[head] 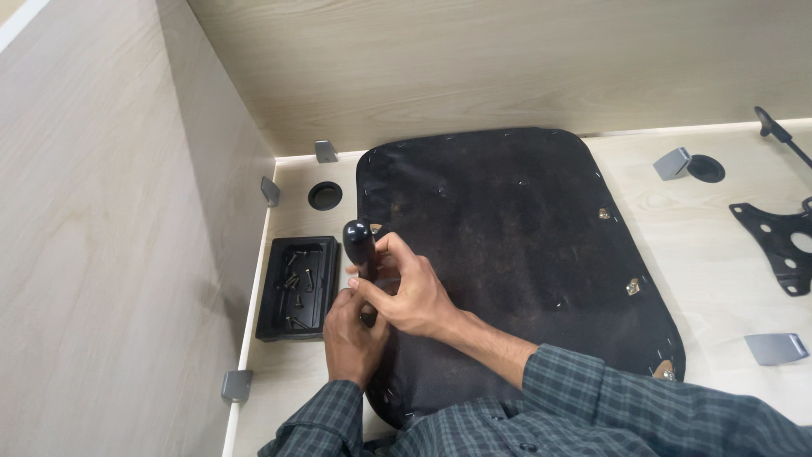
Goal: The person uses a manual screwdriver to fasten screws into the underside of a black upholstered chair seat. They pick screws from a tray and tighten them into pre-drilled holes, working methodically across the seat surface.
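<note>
A black-handled screwdriver [359,245] is held upright a little left of the frame's centre, over the left edge of a black fabric-covered seat base [516,245] that is laid flat on the pale wood-grain counter [719,279]. The handle is gripped by the right hand [406,288], whose fingers are curled closed around its lower part while the rounded top is left exposed. The left hand [351,338] is placed just below and touching the right one, its fingers closed around the lower end of the tool; the shaft and tip are hidden by the hands. Both forearms are covered by dark checked sleeves [592,406] at the bottom of the frame.

Just left of the hands, a black plastic tray [296,288] is set on the counter, and several dark screws [296,279] are seen lying in it. A round cable hole [325,195] is found above the tray, and a second one [705,168] at the upper right. A black metal bracket plate [778,245] is placed at the right edge. Small grey metal brackets [774,348] are fixed along the counter's sides, near the panel walls.
</note>
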